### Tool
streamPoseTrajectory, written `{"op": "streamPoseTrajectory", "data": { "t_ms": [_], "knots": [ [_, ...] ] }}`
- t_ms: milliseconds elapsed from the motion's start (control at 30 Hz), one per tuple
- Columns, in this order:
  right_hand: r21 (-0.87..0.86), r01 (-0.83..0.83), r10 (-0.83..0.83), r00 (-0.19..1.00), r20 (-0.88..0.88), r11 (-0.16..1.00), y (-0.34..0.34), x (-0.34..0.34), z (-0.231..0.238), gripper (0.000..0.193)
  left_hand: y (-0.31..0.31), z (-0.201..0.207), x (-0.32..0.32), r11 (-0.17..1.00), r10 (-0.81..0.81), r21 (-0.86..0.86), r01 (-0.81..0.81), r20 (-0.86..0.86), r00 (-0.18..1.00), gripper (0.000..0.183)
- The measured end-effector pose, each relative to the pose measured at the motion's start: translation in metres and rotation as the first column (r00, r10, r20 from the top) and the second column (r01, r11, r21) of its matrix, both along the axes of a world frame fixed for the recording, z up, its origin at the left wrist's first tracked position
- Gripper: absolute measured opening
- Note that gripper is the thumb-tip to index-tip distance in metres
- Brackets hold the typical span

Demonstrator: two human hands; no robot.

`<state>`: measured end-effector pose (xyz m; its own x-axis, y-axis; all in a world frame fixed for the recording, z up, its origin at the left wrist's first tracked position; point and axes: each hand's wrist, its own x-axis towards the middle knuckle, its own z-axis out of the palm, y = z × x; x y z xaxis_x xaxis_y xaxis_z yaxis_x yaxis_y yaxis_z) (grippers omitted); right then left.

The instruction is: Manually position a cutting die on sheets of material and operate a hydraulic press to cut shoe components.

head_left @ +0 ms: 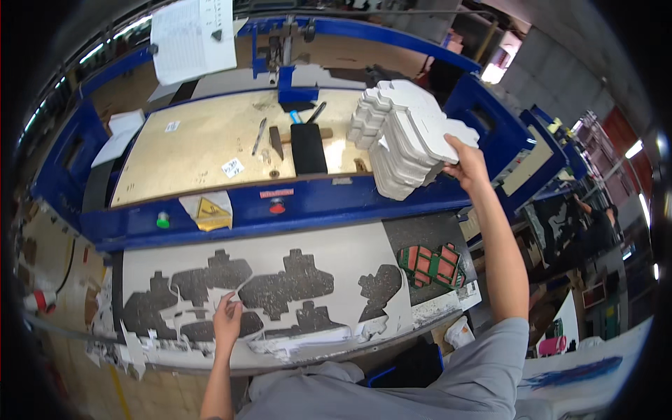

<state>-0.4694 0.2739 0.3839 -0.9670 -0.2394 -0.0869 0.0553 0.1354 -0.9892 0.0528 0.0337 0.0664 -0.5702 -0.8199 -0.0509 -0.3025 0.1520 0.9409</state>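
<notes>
My right hand point(467, 162) reaches to a tall stack of light-grey cut pieces point(402, 129) with stepped outlines, at the right end of the press top. Its thumb lies on the uppermost layer and its fingers curl against the side. At the lower left, my left hand point(227, 320) has its fingers bent together at a thin strip of the light-grey sheet point(357, 255). Dark cutting board point(283, 290) shows through the sheet's several cut-out gaps. Beside the sheet, a red and green cutting die point(432, 266) lies on the bare dark board.
The blue press beam point(308, 208) crosses behind the sheet, with a red button point(277, 206) and a green button point(163, 220). A black phone-like slab point(308, 148), a hammer point(276, 142) and a pen point(260, 136) lie on its wooden top. Papers point(194, 42) hang at upper left.
</notes>
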Motion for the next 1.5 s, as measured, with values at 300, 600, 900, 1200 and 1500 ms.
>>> {"op": "streamPoseTrajectory", "data": {
  "t_ms": [300,600,900,1200,1500],
  "knots": [
    [0.422,-0.154,0.242,0.956,-0.163,0.893,0.016,0.000,0.010,0.066,0.072,0.033,-0.097,0.984,-0.177,0.035,0.174,0.246,0.953,0.028],
    [0.465,-0.372,0.464,0.880,-0.099,0.804,0.126,0.032,-0.186,0.040,0.161,-0.031,-0.153,0.662,-0.377,-0.425,0.617,0.523,0.764,0.076],
    [0.982,-0.105,0.902,0.420,-0.102,0.160,0.239,-0.039,-0.337,0.116,0.158,-0.040,-0.160,0.532,-0.358,-0.493,0.688,0.606,0.711,0.075],
    [0.950,-0.171,0.859,0.490,-0.147,0.260,0.230,-0.062,-0.323,0.095,0.180,-0.043,-0.157,0.473,-0.427,-0.554,0.685,0.536,0.728,0.063],
    [0.901,-0.017,0.697,0.640,-0.324,0.434,0.241,-0.050,-0.276,0.079,0.229,-0.049,-0.147,0.540,-0.442,-0.530,0.654,0.483,0.756,0.059]
  ]
}}
